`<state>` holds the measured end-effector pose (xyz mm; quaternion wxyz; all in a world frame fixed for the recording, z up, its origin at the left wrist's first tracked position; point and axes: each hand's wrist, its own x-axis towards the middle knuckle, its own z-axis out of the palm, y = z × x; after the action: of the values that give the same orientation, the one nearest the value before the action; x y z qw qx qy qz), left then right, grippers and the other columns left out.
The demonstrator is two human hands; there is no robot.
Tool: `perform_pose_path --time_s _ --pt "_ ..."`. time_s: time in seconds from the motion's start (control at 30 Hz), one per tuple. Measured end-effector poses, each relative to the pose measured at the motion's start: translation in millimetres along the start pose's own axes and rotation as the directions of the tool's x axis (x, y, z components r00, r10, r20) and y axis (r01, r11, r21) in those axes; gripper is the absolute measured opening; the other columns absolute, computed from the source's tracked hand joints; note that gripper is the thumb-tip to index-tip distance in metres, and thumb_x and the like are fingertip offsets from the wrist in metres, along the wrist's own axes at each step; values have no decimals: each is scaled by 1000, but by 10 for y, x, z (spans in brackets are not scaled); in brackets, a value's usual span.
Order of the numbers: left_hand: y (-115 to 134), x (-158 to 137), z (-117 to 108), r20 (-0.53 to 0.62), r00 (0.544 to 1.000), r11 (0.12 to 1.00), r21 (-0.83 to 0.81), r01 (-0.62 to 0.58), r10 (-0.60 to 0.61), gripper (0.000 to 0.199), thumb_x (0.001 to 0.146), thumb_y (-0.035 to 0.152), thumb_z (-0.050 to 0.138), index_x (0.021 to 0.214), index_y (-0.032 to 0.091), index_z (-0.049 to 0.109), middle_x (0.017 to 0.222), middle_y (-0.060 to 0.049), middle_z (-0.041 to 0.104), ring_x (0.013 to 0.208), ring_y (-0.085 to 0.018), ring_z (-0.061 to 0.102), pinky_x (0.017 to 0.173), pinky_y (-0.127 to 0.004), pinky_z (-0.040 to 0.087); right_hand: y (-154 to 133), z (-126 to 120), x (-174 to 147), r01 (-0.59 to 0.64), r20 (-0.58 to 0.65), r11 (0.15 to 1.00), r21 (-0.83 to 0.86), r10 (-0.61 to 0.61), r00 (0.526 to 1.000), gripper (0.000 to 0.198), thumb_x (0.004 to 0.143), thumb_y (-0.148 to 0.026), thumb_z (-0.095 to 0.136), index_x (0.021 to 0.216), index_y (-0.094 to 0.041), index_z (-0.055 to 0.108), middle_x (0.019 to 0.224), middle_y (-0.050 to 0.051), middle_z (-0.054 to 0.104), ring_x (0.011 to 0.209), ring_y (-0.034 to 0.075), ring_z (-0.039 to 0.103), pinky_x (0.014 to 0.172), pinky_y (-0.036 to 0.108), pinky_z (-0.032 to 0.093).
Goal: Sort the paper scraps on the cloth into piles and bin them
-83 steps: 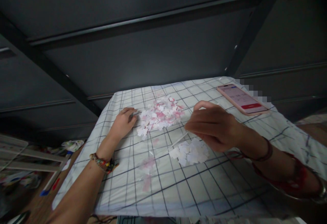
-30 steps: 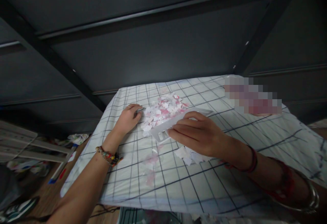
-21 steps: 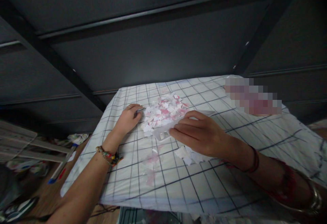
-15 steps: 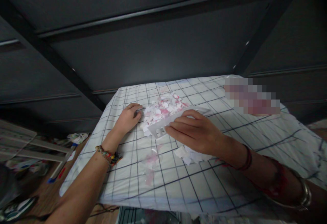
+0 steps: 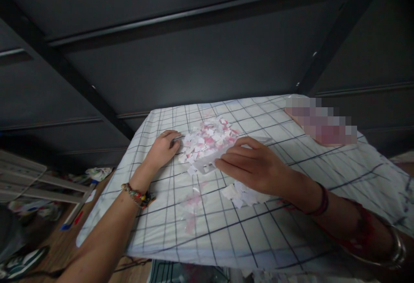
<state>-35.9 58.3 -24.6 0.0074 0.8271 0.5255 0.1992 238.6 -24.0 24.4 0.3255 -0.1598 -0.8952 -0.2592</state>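
A heap of small torn white and pink paper scraps (image 5: 208, 138) lies on the checked tablecloth (image 5: 155, 214). My right hand (image 5: 254, 164) grips a translucent white plastic piece with square holes (image 5: 205, 162), tilted against the near right side of the heap. Its exact kind is unclear, and my fingers cover part of it. To the left of the heap, my left hand (image 5: 164, 147) rests on the cloth, thumb apart from the fingers, holding nothing. A smaller pile of white paper scraps (image 5: 244, 194) lies below my right hand.
A clear film with pink patches (image 5: 192, 207) lies near the front of the table. At the back right is a pixelated reddish item (image 5: 323, 123). Dark panels (image 5: 200, 59) stand behind the table. A pale rack (image 5: 42, 179) and a shoe (image 5: 27, 261) are at floor level on the left.
My right hand has moved slightly right, and the plastic piece now leans lower against the heap with its holed end shifted right. My left hand stays in place.
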Motion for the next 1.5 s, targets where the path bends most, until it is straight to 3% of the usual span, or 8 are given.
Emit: perform_pose_path --time_s 0.27,0.43,0.6,0.93,1.07,1.3,1.5 --pt "16 -12 -23 10 1000 1000 -10 -11 11 36 82 26 40 106 10 62 113 -13 61 107 -23 55 99 -38 42 63 -59 -62 -39 -65 999 -5 39 997 19 85 -1 42 89 -14 54 71 -1 65 66 9 55 76 27 42" --pt "16 -9 -22 4 1000 1000 -2 -12 12 37 82 25 40 106 9 62 113 -13 61 108 -23 55 100 -38 41 51 -64 -69 4 -25 1000 18 -4 1000 18 83 0 41 88 -14 53 67 -1 63 63 10 55 71 27 42" --pt "3 -7 -9 0 1000 1000 1 -14 14 36 82 25 40 107 10 62 113 -13 61 108 -23 55 100 -39 41 71 -107 -97 -40 -55 999 20 42 998 23 79 1 42 94 -14 51 72 0 64 67 11 56 79 29 43" --pt "2 -10 -8 5 1000 1000 -2 -23 23 34 83 25 39 106 12 61 114 -12 60 108 -23 55 99 -40 42 169 -165 -132 -48 0 999 6 48 999 29 73 3 44 94 -16 51 71 0 64 66 13 56 73 30 45" --pt "-4 -12 -6 4 1000 1000 -1 -23 23 35 82 25 39 105 11 62 113 -13 60 107 -23 55 99 -40 42 199 -165 -148 -50 38 999 2 50 998 29 73 3 43 93 -16 51 70 0 63 63 13 55 69 30 44" --pt "-7 -9 -1 7 999 999 3 -47 47 36 82 26 39 105 11 62 111 -12 61 106 -23 56 98 -41 43 179 -128 -149 -65 4 998 0 65 998 30 73 4 43 95 -15 50 72 0 64 66 12 56 71 30 44" --pt "8 -7 -10 7 999 999 -15 -43 43 37 82 27 39 106 10 62 111 -13 61 106 -23 55 98 -39 42 136 -115 -122 -8 -22 999 51 9 1000 25 77 2 41 92 -16 51 68 -2 63 63 10 55 75 28 44"
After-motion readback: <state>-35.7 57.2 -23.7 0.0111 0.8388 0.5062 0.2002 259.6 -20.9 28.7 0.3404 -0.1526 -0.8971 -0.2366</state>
